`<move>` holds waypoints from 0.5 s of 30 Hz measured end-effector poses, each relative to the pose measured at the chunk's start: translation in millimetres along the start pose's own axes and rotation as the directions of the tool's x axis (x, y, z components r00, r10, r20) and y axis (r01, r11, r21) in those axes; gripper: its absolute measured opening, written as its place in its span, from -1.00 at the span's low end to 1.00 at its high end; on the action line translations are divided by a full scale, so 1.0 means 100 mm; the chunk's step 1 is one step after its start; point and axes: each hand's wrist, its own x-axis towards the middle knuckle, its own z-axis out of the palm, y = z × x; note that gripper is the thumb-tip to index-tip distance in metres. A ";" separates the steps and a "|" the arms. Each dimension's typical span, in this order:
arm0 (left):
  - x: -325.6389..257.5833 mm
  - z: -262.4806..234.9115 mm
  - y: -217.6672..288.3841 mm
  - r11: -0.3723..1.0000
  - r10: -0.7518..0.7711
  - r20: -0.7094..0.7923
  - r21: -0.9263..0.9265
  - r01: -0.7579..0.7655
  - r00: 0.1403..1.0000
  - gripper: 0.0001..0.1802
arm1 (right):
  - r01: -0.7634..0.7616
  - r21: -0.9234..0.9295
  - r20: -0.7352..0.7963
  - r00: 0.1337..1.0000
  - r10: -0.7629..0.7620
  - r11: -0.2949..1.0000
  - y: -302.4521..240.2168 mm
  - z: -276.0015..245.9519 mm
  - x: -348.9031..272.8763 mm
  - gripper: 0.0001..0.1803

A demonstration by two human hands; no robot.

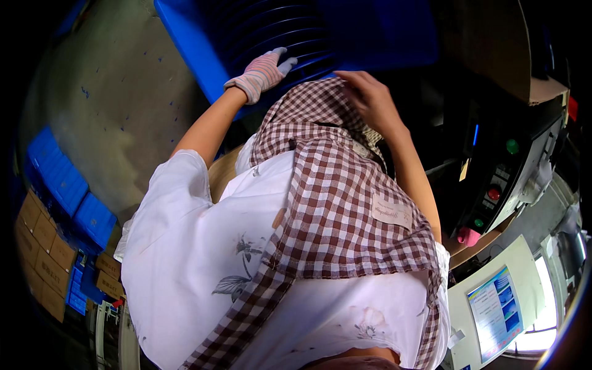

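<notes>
My left hand (pixel 262 75) wears a knit glove with pink and white stripes and pale fingertips. Its thumb and a finger are spread apart beside a row of dark blue curved plastic pieces (pixel 290 31); whether they touch, I cannot tell. These pieces lie close together inside a blue plastic bin (pixel 191 46). Bare, with its fingers stretched to the left, my right hand (pixel 373 102) is over the brown-and-white checked apron (pixel 345 203) near the bin's front edge. Nothing shows in that hand, though its fingers partly hide one another.
At the right stands a dark machine (pixel 493 166) with green and red buttons; cardboard (pixel 493 49) rises behind it. Blue crates (pixel 58 166) and stacked cartons (pixel 46 259) are at the left on the grey floor (pixel 135 92). A board with a posted sheet (pixel 496 314) is lower right.
</notes>
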 end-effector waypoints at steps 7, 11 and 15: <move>0.29 -0.04 -0.27 0.965 -0.209 0.247 -0.107 0.241 0.946 -0.27 | -0.151 0.296 -0.265 0.935 0.233 0.943 0.09 -0.07 -0.43 -0.69; 0.09 -0.09 -0.32 0.990 -0.012 0.125 -0.134 0.029 0.992 -0.37 | -0.025 0.110 -0.240 0.970 0.051 0.994 -0.09 0.03 -0.21 -0.67; 0.08 -0.25 -0.25 0.902 -0.047 0.066 0.432 0.014 0.997 -0.63 | 0.148 -0.217 -0.140 0.974 -0.180 0.965 -0.11 0.21 0.24 -0.62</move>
